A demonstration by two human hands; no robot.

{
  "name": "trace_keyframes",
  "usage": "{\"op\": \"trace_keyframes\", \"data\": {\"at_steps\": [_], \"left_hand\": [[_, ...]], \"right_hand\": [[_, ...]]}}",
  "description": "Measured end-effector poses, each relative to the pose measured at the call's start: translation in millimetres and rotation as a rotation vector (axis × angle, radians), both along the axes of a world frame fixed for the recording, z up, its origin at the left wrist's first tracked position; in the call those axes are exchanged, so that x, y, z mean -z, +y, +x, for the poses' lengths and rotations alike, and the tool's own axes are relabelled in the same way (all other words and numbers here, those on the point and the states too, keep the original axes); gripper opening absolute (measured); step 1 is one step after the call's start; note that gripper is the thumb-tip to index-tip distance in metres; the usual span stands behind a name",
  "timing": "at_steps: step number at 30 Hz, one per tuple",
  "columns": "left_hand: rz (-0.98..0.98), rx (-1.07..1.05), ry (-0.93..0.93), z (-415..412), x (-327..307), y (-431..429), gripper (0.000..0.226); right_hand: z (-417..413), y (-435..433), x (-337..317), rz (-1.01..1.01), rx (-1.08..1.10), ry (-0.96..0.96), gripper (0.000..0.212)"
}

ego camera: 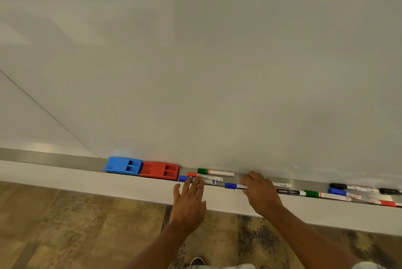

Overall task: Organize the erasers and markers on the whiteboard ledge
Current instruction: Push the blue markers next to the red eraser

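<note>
A blue eraser and a red eraser sit side by side on the grey whiteboard ledge. Right of them lie a green-capped marker, a red-capped marker and a blue-capped marker in a close group. My left hand is flat with fingers apart, its fingertips touching this group. My right hand is curled over another blue-capped marker on the ledge. Further right lie a black "camlin" marker, a green-capped one and several more.
The white board rises directly behind the ledge. A white rail runs along the ledge's front. Below it is patterned brown carpet, and a shoe tip shows at the bottom edge.
</note>
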State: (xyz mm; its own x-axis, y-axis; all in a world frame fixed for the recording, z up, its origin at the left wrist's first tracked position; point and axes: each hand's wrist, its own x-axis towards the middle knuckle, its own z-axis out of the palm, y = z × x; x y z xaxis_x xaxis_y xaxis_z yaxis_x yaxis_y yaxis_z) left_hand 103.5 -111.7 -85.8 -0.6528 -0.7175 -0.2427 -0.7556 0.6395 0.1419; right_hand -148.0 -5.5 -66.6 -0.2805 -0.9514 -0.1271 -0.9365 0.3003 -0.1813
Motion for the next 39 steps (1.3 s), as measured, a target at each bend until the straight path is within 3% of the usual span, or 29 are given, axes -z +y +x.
{"op": "trace_keyframes", "data": {"at_steps": [4, 14, 31, 39], "left_hand": [[-0.03, 0.027, 0.005, -8, -9, 3, 0.079], [-0.084, 0.144, -0.118, -39, -12, 16, 0.101], [-0.003, 0.303, -0.085, -123, -21, 75, 0.101], [-0.023, 0.127, -0.03, -104, -18, 63, 0.096]], "right_hand": [[-3, 1, -4, -0.003, 0.007, -0.043, 0.012], [-9, 19, -17, -0.232, 0.1, -0.07, 0.008], [-33, 52, -30, -0.282, 0.208, -0.096, 0.012], [-42, 59, -31, -0.308, 0.244, -0.122, 0.013]]}}
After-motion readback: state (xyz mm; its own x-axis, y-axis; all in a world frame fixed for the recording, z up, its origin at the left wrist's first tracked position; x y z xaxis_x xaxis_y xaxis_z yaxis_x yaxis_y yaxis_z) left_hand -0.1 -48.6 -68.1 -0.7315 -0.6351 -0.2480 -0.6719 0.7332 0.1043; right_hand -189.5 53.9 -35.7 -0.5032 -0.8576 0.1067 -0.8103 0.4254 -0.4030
